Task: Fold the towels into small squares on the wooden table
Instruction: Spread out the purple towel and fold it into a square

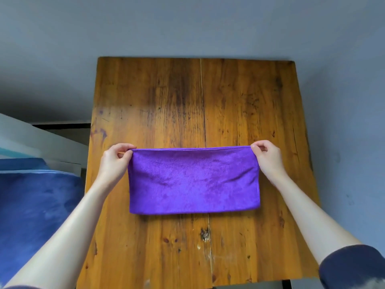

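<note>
A purple towel [193,181] lies on the wooden table [187,97], folded into a wide rectangle with its fold along the near edge. My left hand [114,161] pinches the towel's far left corner. My right hand [268,158] pinches the far right corner. Both far corners are held at the same height, and the far edge runs taut between them. The rest of the towel rests flat on the wood.
A blue cloth-covered surface [35,205] sits to the left of the table, with a white ledge [31,136] behind it. Grey floor [187,24] surrounds the table. Bare wood shows beyond and in front of the towel.
</note>
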